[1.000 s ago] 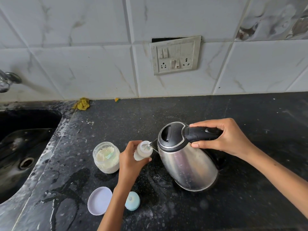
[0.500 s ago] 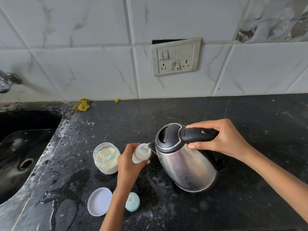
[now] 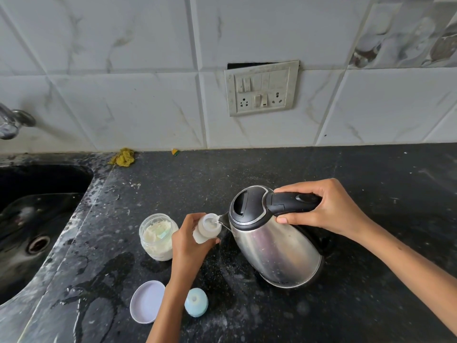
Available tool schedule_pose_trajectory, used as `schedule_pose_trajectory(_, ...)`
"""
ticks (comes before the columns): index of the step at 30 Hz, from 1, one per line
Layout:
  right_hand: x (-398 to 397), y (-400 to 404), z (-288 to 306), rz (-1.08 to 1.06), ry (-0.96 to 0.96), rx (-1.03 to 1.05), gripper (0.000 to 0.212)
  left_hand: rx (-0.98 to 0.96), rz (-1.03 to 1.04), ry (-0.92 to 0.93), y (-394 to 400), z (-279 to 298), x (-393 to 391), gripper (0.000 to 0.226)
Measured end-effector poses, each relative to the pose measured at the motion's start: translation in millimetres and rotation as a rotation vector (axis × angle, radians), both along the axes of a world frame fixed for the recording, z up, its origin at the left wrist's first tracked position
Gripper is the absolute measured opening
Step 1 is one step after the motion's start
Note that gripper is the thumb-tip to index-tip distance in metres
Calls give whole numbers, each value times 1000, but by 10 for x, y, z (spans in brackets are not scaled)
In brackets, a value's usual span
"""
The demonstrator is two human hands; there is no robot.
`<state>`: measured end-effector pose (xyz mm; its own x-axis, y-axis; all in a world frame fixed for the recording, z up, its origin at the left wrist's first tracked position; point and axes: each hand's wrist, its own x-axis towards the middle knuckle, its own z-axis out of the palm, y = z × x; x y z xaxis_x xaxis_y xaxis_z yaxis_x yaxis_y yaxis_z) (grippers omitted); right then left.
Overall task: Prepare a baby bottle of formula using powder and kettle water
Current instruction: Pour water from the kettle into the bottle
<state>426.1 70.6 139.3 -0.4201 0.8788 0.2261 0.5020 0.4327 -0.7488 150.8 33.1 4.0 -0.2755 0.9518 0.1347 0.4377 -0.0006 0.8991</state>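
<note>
My left hand [image 3: 189, 243] grips a small translucent baby bottle [image 3: 206, 227], open at the top, above the black counter. My right hand [image 3: 321, 206] holds the black handle of a steel kettle [image 3: 274, 241], tilted left so its spout meets the bottle's mouth; a thin stream of water runs in. An open glass jar of pale formula powder [image 3: 157, 237] with a scoop inside stands just left of my left hand. The blue bottle cap with its teat [image 3: 196, 302] and the jar's white lid [image 3: 146, 301] lie near the front edge.
A dark sink [image 3: 37, 219] lies at the left, with a tap [image 3: 12, 122] above it. The counter [image 3: 371, 305] is wet and dusted with powder. A yellow scrap [image 3: 123, 157] sits by the tiled wall, and a socket plate [image 3: 262, 88] hangs above.
The kettle has tipped further left and its spout has closed onto the bottle's mouth. Water now flows into the bottle.
</note>
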Motion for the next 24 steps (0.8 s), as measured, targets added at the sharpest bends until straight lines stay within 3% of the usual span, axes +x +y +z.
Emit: schedule_pose_trajectory(24, -38, 3, 5, 12, -10, 15, 50, -15, -6, 30, 20, 8, -13, 55)
